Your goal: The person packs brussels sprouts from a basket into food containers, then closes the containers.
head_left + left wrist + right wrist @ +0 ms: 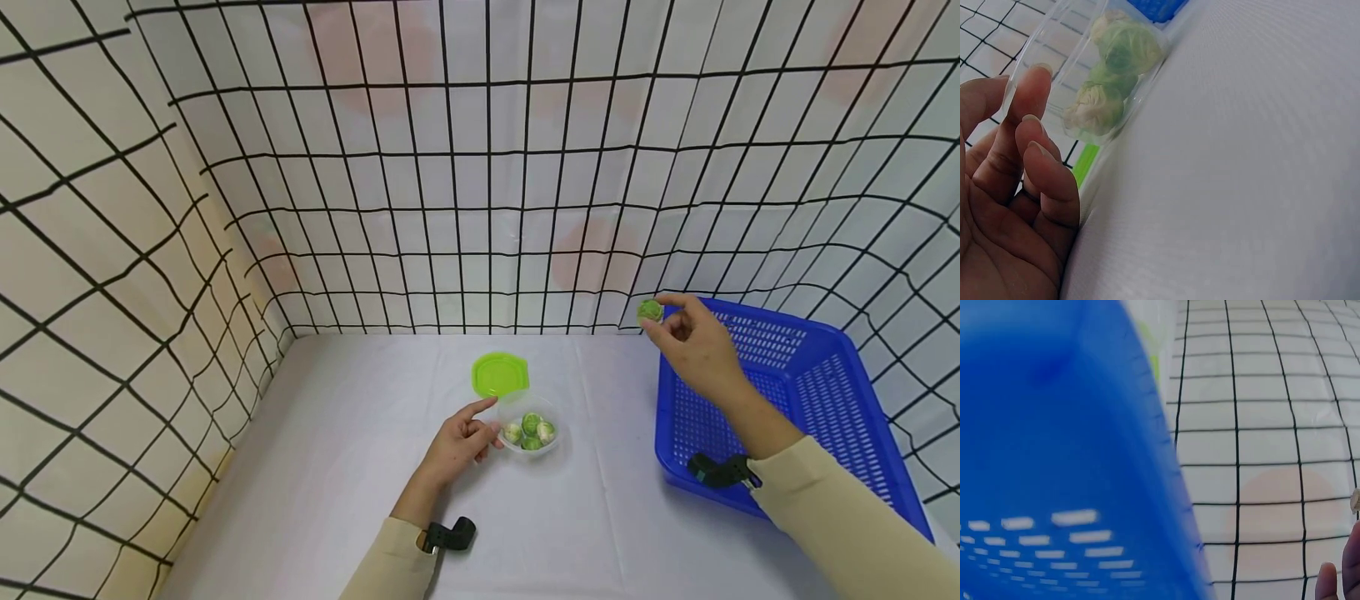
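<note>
My right hand (697,346) pinches a Brussels sprout (650,311) between thumb and fingertips, by the far left corner of the blue plastic basket (663,417). In the right wrist view only fingertips (1327,584) and a sliver of the sprout (1355,500) show at the edge. On the table, my left hand (457,442) holds the rim of a clear plastic container (551,406) from its left side. Several Brussels sprouts (531,424) lie inside it. The left wrist view has the thumb and a finger at the container's rim (1013,81), with sprouts (1125,47) behind its wall.
A bright green lid (498,375) lies just behind the container. Black wire grid (487,208) rises at the back and both sides of the white-covered table (337,467). The basket stands at the right, beneath my right forearm.
</note>
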Action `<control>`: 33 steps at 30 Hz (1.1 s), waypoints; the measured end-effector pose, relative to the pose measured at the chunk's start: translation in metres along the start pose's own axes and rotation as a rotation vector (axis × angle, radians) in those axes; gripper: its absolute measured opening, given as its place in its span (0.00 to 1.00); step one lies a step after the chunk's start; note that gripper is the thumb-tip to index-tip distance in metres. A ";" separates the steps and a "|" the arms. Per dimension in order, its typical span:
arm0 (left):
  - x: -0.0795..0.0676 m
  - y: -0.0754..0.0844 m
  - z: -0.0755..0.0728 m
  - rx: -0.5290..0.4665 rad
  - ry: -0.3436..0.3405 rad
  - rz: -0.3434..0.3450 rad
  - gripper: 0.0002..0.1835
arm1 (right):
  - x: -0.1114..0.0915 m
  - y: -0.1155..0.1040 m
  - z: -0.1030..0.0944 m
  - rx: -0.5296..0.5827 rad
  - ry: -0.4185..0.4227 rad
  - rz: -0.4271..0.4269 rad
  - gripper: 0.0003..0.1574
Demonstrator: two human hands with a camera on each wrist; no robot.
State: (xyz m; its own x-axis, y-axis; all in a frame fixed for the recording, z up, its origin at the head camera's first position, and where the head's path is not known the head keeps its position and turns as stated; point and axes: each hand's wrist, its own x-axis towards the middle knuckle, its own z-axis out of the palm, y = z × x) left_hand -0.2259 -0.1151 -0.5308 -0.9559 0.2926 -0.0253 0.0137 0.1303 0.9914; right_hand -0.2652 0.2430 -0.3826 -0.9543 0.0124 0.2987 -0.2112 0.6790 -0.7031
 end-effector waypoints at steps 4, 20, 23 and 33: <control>0.000 0.001 0.000 -0.001 0.002 -0.003 0.29 | -0.003 -0.008 0.005 0.016 -0.012 -0.032 0.30; 0.002 -0.003 -0.001 0.004 0.005 -0.018 0.29 | -0.014 -0.024 0.040 0.033 -0.136 -0.121 0.26; 0.002 -0.002 -0.001 0.003 0.005 -0.012 0.29 | -0.016 -0.027 0.047 0.044 -0.159 -0.127 0.25; 0.002 -0.001 -0.001 0.006 0.002 -0.001 0.29 | -0.025 -0.037 0.078 0.117 -0.252 -0.123 0.23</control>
State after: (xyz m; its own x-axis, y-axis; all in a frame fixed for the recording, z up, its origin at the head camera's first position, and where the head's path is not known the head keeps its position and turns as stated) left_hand -0.2279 -0.1156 -0.5322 -0.9565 0.2907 -0.0258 0.0148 0.1364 0.9905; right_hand -0.2498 0.1605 -0.4149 -0.9394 -0.2570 0.2268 -0.3372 0.5745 -0.7459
